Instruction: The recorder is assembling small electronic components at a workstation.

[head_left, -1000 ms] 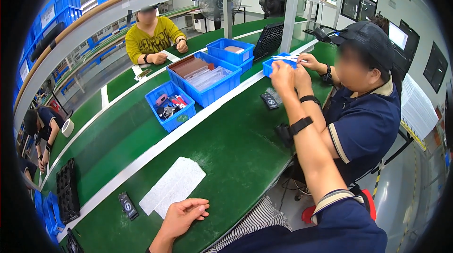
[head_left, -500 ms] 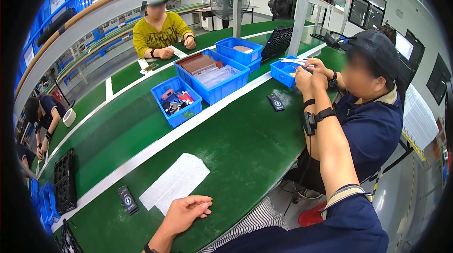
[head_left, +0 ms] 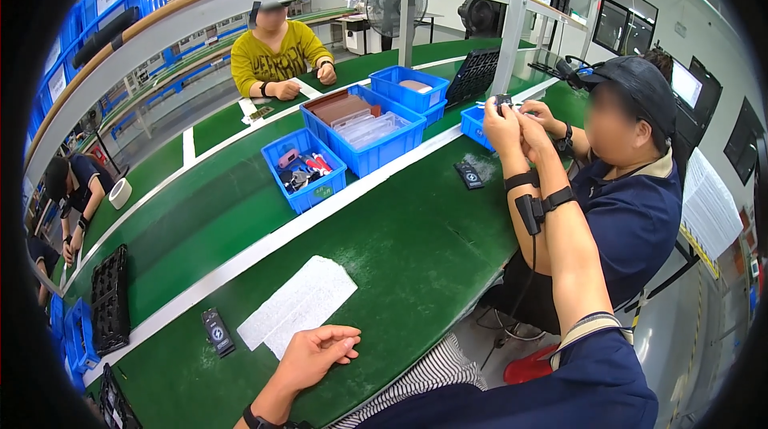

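My left hand (head_left: pixel 314 355) rests on the green table with its fingers drawn together, and nothing shows in them. Its knuckles lie against a white cloth (head_left: pixel 300 305). A flat black device (head_left: pixel 217 332) with a round white mark lies left of the cloth. My right arm reaches far out to the right, and my right hand (head_left: pixel 538 141) is bunched up among a co-worker's hands (head_left: pixel 502 131). A small dark object (head_left: pixel 502 101) stands up at their fingertips. My right fingers are curled and partly covered, so what they grip is unclear.
Blue bins hold loose tools (head_left: pixel 304 169), clear and brown cases (head_left: pixel 364 125), and a pale piece (head_left: pixel 412 87). A second black device (head_left: pixel 469 175) lies near the co-worker at right. Black trays (head_left: pixel 110 301) line the left. A metal post (head_left: pixel 512 29) rises behind the hands.
The hands at right have risen slightly, and a small dark object now shows at their fingertips. My left hand stays by the cloth. The whole view has shifted a little.
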